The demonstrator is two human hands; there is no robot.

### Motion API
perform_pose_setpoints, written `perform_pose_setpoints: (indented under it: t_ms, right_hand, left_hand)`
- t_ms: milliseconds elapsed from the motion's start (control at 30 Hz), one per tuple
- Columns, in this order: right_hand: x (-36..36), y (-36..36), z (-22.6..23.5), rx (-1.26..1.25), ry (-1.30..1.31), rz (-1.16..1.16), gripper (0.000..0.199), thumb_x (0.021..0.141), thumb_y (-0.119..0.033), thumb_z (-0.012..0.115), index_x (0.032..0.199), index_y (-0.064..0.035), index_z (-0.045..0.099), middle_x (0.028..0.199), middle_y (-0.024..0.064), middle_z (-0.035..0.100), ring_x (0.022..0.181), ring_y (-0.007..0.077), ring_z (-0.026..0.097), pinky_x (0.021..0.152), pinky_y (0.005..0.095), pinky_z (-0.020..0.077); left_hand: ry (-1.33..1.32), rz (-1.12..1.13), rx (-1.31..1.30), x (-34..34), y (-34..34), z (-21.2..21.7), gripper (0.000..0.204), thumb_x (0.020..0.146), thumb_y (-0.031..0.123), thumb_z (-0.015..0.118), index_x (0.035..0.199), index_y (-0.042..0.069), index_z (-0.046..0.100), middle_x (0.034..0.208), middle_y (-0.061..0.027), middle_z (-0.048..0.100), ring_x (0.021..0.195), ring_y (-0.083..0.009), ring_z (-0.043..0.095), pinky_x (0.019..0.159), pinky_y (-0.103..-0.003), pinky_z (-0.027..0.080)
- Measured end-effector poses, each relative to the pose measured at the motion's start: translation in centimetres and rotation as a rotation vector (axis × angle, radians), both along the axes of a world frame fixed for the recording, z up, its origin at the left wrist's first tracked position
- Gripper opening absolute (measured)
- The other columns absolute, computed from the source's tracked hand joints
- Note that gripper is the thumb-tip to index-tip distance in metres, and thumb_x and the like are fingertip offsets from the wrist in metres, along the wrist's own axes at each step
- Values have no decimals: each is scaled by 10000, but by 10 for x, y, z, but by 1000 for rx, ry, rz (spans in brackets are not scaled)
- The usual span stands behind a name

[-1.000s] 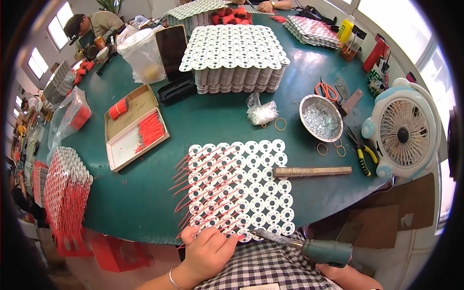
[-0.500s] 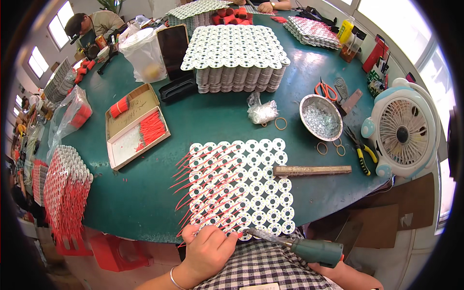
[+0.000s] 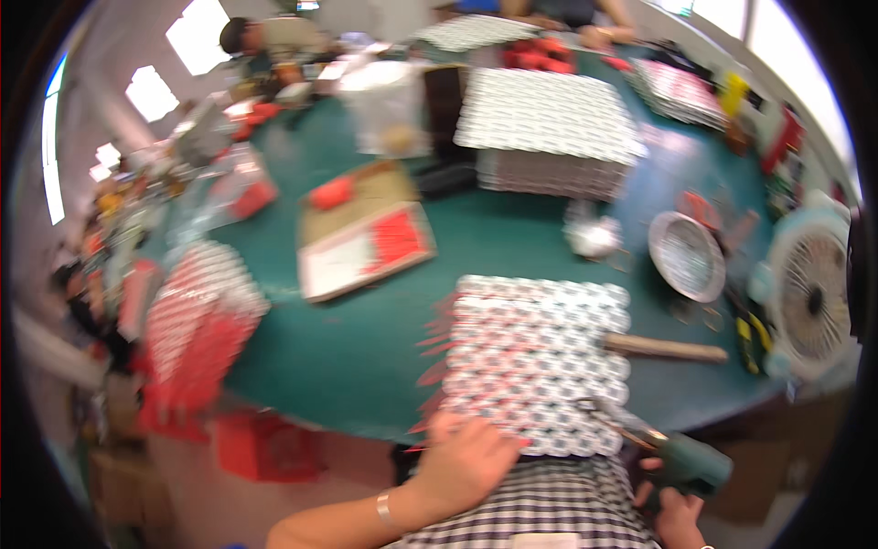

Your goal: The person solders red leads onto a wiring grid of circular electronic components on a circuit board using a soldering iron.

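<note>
At the near edge of the green counter lies a white lattice sheet of rings with red strips poking out its left side. Left hand presses its near edge, fingers spread flat. Right hand wraps closed around a green power tool, its tip touching the sheet's corner.

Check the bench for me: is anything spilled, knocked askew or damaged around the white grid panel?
Nothing stands out. The white grid panel lies flat at the green table's near edge, left hand on it, right hand holding the green power tool. The metal bowl sits upright. Blur hides fine detail.
</note>
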State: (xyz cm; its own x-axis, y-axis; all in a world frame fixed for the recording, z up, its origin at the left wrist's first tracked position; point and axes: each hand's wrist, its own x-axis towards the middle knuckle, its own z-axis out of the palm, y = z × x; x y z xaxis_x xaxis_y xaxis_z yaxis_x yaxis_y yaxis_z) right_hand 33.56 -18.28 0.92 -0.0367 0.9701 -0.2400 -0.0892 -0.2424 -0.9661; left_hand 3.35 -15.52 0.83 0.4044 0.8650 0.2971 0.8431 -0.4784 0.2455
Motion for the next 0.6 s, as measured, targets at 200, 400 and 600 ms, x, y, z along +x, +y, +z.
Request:
perform_pose_setpoints:
  t_ms: [200, 400, 600]
  right_hand:
    - [-10, 12, 2, 37, -57, -325, 305, 715, 5, 574, 1005, 98, 553, 967, 205, 598, 796, 263, 588, 643, 317, 491]
    - [-29, 40, 1, -12, 169, 89, 512, 838, -308, 526, 1161, 85, 473, 1000, 220, 583, 787, 273, 583, 615, 341, 515]
    - [-69, 48, -9, 95, 193, 90, 568, 827, -253, 595, 1181, 128, 367, 1018, 243, 547, 806, 271, 584, 613, 374, 523]
  left_hand:
    - [41, 98, 37, -35, -10, 24, 151, 762, 131, 570, 902, 109, 624, 769, 30, 551, 786, -131, 524, 763, -314, 346]
    - [-888, 120, -414, -4, 8, 25, 156, 858, 161, 559, 940, 33, 594, 770, -47, 583, 703, -155, 564, 669, -290, 440]
    - [-1411, -134, -924, 40, 18, 7, 165, 917, 167, 495, 906, 24, 578, 710, -5, 556, 643, -59, 478, 598, -211, 394]
